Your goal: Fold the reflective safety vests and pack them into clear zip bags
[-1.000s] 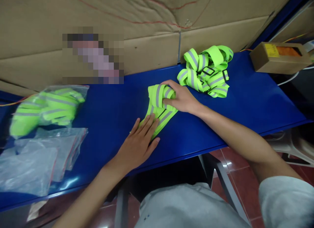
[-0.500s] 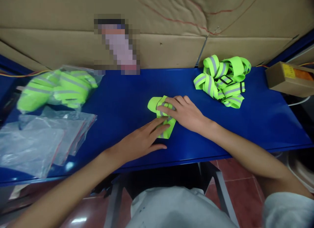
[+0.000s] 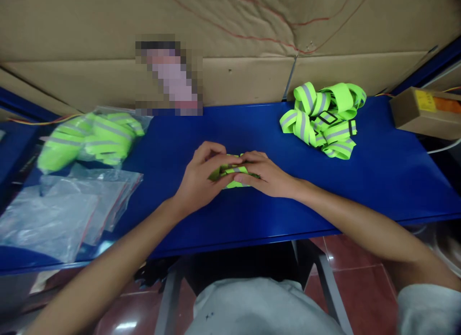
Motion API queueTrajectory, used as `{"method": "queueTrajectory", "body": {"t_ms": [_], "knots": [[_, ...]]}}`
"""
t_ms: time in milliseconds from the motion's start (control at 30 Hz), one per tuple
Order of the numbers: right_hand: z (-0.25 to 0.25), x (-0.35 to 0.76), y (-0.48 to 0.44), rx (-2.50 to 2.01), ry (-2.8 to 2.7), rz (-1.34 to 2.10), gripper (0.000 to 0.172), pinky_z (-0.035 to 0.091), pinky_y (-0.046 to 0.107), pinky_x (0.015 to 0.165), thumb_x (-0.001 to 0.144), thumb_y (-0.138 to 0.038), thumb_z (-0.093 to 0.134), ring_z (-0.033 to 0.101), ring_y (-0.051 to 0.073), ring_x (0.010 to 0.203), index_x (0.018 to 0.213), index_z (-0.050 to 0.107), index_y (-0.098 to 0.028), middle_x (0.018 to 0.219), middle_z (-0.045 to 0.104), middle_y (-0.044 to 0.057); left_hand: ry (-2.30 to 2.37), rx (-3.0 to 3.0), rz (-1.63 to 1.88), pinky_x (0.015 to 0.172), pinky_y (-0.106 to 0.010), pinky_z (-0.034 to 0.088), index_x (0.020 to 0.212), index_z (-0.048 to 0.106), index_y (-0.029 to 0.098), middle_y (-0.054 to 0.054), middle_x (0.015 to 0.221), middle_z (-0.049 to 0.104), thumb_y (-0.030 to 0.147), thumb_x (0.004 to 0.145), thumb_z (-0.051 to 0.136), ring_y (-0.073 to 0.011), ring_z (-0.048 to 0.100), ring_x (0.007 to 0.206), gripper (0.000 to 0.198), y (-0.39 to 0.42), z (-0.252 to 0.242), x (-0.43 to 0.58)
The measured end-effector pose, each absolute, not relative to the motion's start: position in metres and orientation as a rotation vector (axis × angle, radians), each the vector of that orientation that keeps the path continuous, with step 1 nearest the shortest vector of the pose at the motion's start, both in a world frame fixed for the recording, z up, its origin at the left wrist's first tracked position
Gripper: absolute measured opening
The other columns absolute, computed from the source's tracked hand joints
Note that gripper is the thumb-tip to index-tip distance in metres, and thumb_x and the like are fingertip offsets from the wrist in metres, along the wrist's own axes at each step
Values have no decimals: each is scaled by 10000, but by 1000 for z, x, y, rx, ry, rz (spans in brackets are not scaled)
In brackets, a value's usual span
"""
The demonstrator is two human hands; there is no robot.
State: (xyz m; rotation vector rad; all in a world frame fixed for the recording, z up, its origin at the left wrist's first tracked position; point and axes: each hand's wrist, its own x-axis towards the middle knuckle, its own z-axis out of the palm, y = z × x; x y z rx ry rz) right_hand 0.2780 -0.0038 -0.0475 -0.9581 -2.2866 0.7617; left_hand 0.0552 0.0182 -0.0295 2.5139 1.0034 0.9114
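Observation:
Between my two hands, on the blue table, is a folded neon-yellow reflective strap with a grey stripe. My left hand curls around its left end, thumb and fingers closed on it. From the right, my right hand grips the other end, with the thumb along the near side. The fingers hide much of the strap. Beyond my right hand lies a loose heap of the same straps with black buckles.
At the left, a clear bag with neon straps lies behind a stack of flat clear zip bags. A cardboard box stands at the right end. Cardboard sheeting lines the back. A pixelated patch covers something against it.
My left hand has moved up and gone from lying flat to gripping. The strap, spread towards me before, is now bunched between both hands, and my right thumb has come round its near side.

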Motion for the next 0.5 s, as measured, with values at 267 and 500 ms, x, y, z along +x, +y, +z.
{"method": "queueTrajectory", "body": {"t_ms": [267, 500], "knots": [[-55, 269, -11, -992, -2050, 823, 593, 401, 488, 1139, 961, -352, 666, 556, 274, 1357, 1471, 374, -273, 1478, 556, 131, 896, 2228, 487, 911, -334, 514, 1189, 666, 192, -81, 1140, 721, 561, 925, 646, -215, 672, 1027, 454, 60, -31, 59], [-55, 268, -11, -1213, -2038, 674, 581, 362, 511, 1156, 961, -445, 672, 483, 296, 1394, 1424, 420, -202, 1454, 528, 178, 900, 2327, 353, 1021, -393, 454, 1287, 633, 220, -80, 1219, 665, 548, 972, 570, -239, 609, 1142, 459, 64, -33, 68]]}}
